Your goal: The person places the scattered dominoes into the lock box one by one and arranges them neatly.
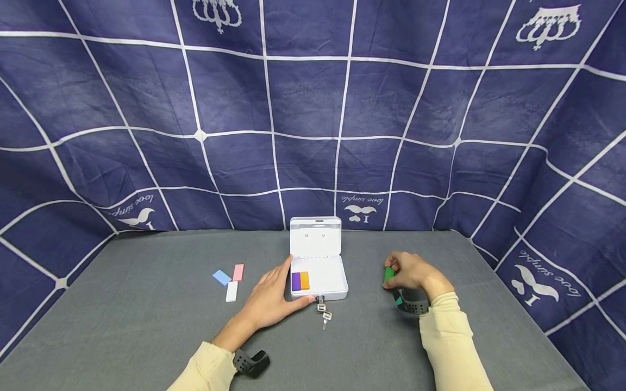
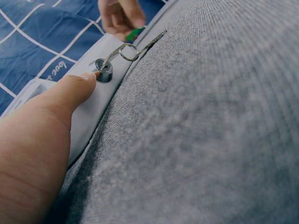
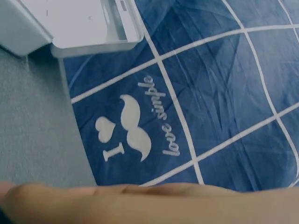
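Note:
A white metal box (image 1: 329,274) stands with its lid (image 1: 315,239) raised. Inside lie a purple block (image 1: 295,281) and an orange block (image 1: 305,280), side by side at the left. My left hand (image 1: 269,298) rests against the box's left side with fairly straight fingers, its thumb along the front beside the lock (image 2: 104,70). A key sits in that lock, and a second key (image 1: 326,317) hangs from its ring. To the right of the box, my right hand (image 1: 413,270) pinches a green block (image 1: 388,273) between thumb and fingers, low over the table.
Left of my left hand lie a blue block (image 1: 221,277), a pink block (image 1: 238,272) and a white block (image 1: 232,291), close together on the grey table (image 1: 161,304). A dark blue cloth (image 1: 308,103) with white lines hangs behind the table and at its sides.

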### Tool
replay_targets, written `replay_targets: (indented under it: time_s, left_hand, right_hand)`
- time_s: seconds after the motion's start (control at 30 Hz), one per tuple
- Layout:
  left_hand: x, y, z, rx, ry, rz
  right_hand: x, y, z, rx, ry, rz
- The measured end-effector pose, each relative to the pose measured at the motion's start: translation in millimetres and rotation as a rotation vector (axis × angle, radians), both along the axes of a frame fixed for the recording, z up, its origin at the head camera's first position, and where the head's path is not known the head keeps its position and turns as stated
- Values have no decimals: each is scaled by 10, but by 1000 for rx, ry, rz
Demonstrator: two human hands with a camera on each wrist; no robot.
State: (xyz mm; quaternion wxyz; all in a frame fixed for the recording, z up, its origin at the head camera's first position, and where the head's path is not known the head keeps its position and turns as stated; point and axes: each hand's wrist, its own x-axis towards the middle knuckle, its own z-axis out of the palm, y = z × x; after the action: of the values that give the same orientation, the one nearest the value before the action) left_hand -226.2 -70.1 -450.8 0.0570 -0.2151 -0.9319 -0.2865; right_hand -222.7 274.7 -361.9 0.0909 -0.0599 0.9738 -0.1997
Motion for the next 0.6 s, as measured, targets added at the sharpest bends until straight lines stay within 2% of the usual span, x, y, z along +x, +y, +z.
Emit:
replay_targets:
  time_s: [0.1,0.23,0.6]
  left_hand:
    - [2,-2,-1,2,1,0]
    - [3,-1,-4,3,2,0]
    - [5,1,-2,0,-5,0]
  right_hand:
    - [-18,-42,0,-6,81,21]
    - [-33,-91,10,-7,144,50]
    - [-54,-172,82,-35,267,57]
